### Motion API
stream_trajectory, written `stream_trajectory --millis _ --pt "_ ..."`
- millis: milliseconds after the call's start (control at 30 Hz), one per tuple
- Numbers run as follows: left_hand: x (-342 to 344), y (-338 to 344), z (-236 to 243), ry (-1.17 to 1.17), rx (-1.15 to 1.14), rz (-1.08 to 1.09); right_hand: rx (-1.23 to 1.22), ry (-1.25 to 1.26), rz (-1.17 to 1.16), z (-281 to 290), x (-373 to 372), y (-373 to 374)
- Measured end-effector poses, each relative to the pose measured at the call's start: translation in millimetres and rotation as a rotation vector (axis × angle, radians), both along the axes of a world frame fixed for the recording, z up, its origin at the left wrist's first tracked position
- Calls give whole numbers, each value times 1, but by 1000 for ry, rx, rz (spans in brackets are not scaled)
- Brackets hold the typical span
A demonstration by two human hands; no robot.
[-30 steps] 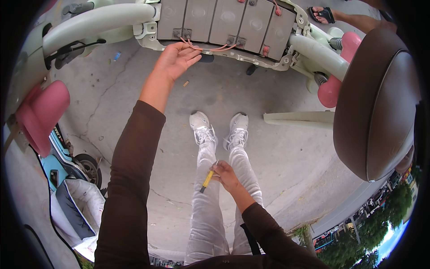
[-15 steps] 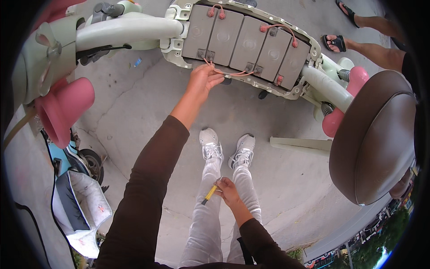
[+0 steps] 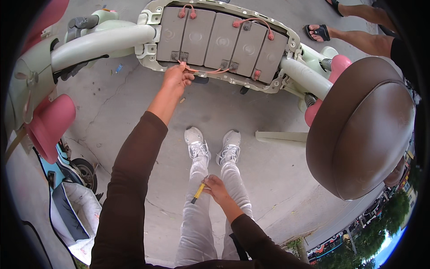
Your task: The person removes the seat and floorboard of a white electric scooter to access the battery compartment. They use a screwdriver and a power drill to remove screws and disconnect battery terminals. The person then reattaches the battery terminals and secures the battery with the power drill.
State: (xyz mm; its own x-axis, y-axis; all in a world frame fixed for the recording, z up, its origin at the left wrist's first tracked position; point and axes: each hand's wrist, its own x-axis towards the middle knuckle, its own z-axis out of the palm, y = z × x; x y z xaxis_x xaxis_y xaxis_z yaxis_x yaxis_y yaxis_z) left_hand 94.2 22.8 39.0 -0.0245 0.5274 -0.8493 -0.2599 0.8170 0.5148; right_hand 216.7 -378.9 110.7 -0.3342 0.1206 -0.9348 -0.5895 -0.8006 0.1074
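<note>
My left hand (image 3: pixel 176 81) reaches up to the near edge of an open battery compartment (image 3: pixel 150 63) on a pale green electric scooter. Its thumb and finger pinch a pink-orange wire (image 3: pixel 204 71) close to the terminals of the left batteries. That wire runs right, along the front of the grey-brown batteries (image 3: pixel 222 41), to terminals near the middle. Short red jumper wires (image 3: pixel 256 19) link other terminals at the far side. Low in front of my legs, my right hand (image 3: pixel 216 188) is closed around a yellow-handled screwdriver (image 3: pixel 198 193) with a dark end.
A brown seat (image 3: pixel 358 130) bulges at the right, with a pale stand bar (image 3: pixel 282 136) beside it. Pink handle-like parts (image 3: pixel 53 125) and pale tubes (image 3: pixel 103 42) lie left. A person's sandalled foot (image 3: pixel 318 32) is at the upper right. My white shoes (image 3: pixel 195 141) stand on concrete.
The view has shifted, so the scooter sits further left. My left fingers have drawn in closer around the wire near the left terminals. My right hand still holds the screwdriver.
</note>
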Motion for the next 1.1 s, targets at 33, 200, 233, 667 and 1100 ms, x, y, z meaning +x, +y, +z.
stream_trajectory --millis 33,200,233,667,1100 --pt "-3 0 -5 -9 -1 23 -23 -7 19 2 1 1" --pt "30 -26 7 -26 -35 300 -12 -29 20 1 0 1" --pt "39 -42 6 -62 9 300 -9 -30 20 1 0 0" --pt "216 -73 13 47 130 -292 -20 -53 13 -3 1 -2" --pt "202 -74 -26 797 643 -553 -43 -79 21 -6 2 -2"
